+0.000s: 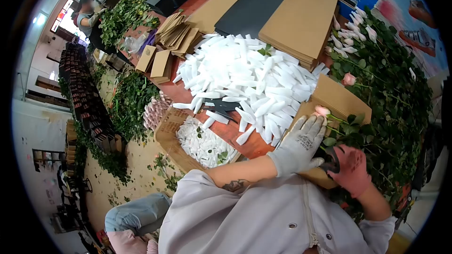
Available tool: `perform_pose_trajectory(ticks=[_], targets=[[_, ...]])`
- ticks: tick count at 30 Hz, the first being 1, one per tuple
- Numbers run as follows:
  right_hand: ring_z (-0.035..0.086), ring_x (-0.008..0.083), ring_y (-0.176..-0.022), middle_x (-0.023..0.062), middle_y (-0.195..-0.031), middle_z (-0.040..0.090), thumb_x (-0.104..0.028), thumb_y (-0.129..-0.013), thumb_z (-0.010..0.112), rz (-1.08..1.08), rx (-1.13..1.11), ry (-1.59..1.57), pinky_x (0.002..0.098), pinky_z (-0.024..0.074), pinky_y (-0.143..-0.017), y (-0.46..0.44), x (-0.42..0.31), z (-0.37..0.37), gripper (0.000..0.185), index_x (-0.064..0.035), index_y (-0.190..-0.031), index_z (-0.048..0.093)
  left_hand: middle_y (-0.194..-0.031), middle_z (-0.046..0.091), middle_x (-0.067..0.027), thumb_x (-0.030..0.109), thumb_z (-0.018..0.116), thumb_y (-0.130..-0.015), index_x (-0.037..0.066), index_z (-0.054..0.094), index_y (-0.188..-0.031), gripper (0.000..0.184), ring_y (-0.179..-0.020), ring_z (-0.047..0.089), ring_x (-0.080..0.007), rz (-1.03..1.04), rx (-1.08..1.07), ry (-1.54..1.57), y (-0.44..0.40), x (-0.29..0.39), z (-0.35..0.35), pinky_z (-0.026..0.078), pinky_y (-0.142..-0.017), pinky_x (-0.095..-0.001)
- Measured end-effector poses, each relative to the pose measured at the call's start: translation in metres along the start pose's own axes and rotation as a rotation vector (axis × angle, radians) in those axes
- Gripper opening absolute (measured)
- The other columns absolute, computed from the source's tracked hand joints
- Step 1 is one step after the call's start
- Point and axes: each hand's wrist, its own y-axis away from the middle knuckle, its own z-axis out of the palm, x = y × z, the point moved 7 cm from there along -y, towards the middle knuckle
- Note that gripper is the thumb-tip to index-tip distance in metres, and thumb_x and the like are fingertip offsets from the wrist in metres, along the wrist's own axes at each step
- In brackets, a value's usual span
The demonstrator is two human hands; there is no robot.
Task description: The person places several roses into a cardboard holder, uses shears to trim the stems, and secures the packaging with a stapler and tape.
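My left hand (pixel 301 143), in a grey-white glove, lies flat with its fingers stretched out over a brown corrugated cardboard sheet (pixel 346 99). Just beyond its fingertips is a pink rose head (pixel 322 110), its leafy stem running to the right. Close by on the right, my right hand (pixel 351 167) wears a reddish-pink glove with dark finger parts. Its fingers are curled near the rose leaves, and what they hold, if anything, is hidden. A second pink rose (pixel 349 79) rests past the cardboard's edge. White foam sleeves (pixel 235 66) are heaped on the red table (pixel 179 92).
Leafy rose stems (pixel 386 99) cover the right side. Flat cardboard stacks (pixel 301 19) and a black sheet (pixel 254 4) lie at the back. A basket (pixel 172 148) of white pieces stands lower left. Another person (pixel 88 21) stands far left; someone's jeans-clad leg (pixel 136 211) shows lower left.
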Motion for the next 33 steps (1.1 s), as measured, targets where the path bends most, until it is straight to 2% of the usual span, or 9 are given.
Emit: perform_pose_trajectory(ticks=[3,4,7,9,13,27,30,32,33], targets=[[0.048,0.0285,-0.105,0.008,-0.109,0.053,-0.028,-0.066,0.072,0.075,-0.153,-0.088,0.0412,0.0341,-0.092,0.013,0.001,0.018,0.052,-0.013,-0.113,0.056,-0.131,0.045,-0.0192,0.025,0.064,-0.076,0.0,0.046,-0.127,0.06,-0.119,0.046,-0.0288,0.008,-0.296,0.592,-0.009,-0.034,-0.054,0.037,-0.098,-0.0358],[0.048,0.0286,-0.106,0.0083,-0.11,0.053,-0.027,-0.065,0.072,0.054,-0.127,-0.069,0.0414,0.0339,-0.093,0.016,-0.002,0.018,0.049,-0.0124,-0.11,0.057,-0.122,0.054,-0.0146,0.021,0.068,-0.075,0.005,0.053,-0.121,0.051,-0.107,0.055,-0.029,0.046,0.339,0.232,0.017,-0.095,-0.056,0.042,-0.093,-0.0359],[0.048,0.0294,-0.106,0.0091,-0.112,0.054,-0.023,-0.063,0.073,-0.12,0.085,-0.033,0.0416,0.0335,-0.094,0.046,-0.007,0.036,0.042,-0.0111,-0.102,0.06,-0.107,0.062,-0.0147,0.029,0.071,-0.075,0.005,0.058,-0.115,0.049,-0.104,0.057,-0.0301,-0.472,0.666,-0.202,0.079,-0.306,-0.108,0.045,-0.089,-0.0366],[0.049,0.0303,-0.105,0.0101,-0.11,0.055,-0.02,-0.063,0.072,0.16,0.026,-0.157,0.0417,0.0354,-0.093,0.043,0.004,0.036,0.039,-0.0103,-0.1,0.061,-0.122,0.055,-0.0166,0.053,0.063,-0.074,0.003,0.044,-0.128,0.076,-0.112,0.053,-0.0289,-1.01,0.465,-0.453,0.146,-0.433,-0.139,0.043,-0.093,-0.0348],[0.05,0.0319,-0.102,0.0122,-0.108,0.056,-0.013,-0.06,0.072,0.322,-0.033,-0.252,0.0414,0.0396,-0.089,0.039,0.004,0.031,0.042,-0.0076,-0.1,0.061,-0.132,0.043,-0.0209,0.062,0.067,-0.061,0.006,0.03,-0.138,0.102,-0.123,0.043,-0.0321,-1.559,0.246,-0.386,0.209,-0.482,-0.181,0.038,-0.099,-0.0403],[0.048,0.0258,-0.109,0.0067,-0.115,0.055,-0.02,-0.065,0.071,0.434,-0.018,-0.247,0.0386,0.0352,-0.096,0.047,0.006,0.045,0.043,-0.011,-0.106,0.06,-0.108,0.06,-0.0168,0.03,0.069,-0.071,0.001,0.046,-0.127,0.066,-0.094,0.059,-0.0284,-1.265,0.517,-0.112,0.271,-0.516,-0.183,0.048,-0.081,-0.0349],[0.047,0.0214,-0.112,0.0026,-0.119,0.055,-0.028,-0.069,0.071,0.401,0.115,-0.222,0.0348,0.0325,-0.099,0.045,-0.007,0.015,0.041,-0.0141,-0.106,0.063,-0.113,0.056,-0.0147,0.021,0.06,-0.086,-0.001,0.035,-0.134,0.059,-0.098,0.055,-0.0197,-0.792,0.865,0.457,0.237,-0.403,-0.207,0.046,-0.082,-0.03],[0.05,0.0232,-0.11,0.0094,-0.115,0.055,-0.025,-0.069,0.071,0.536,0.144,-0.435,0.0353,0.0415,-0.089,0.024,-0.001,-0.021,0.044,-0.0058,-0.107,0.061,-0.121,0.051,-0.0154,0.019,0.057,-0.086,-0.002,0.038,-0.132,0.054,-0.107,0.052,-0.0198,-0.586,0.586,0.851,0.181,-0.303,-0.183,0.044,-0.087,-0.0309],[0.053,0.0222,-0.098,0.0099,-0.11,0.056,-0.024,-0.07,0.072,0.428,0.167,-0.709,0.0317,0.0436,-0.083,0.012,0.002,-0.022,0.05,-0.0036,-0.113,0.056,-0.118,0.051,-0.015,0.022,0.057,-0.085,0.0,0.039,-0.13,0.053,-0.105,0.051,-0.0226,-0.348,0.526,1.658,0.14,-0.224,-0.154,0.044,-0.087,-0.0315]])
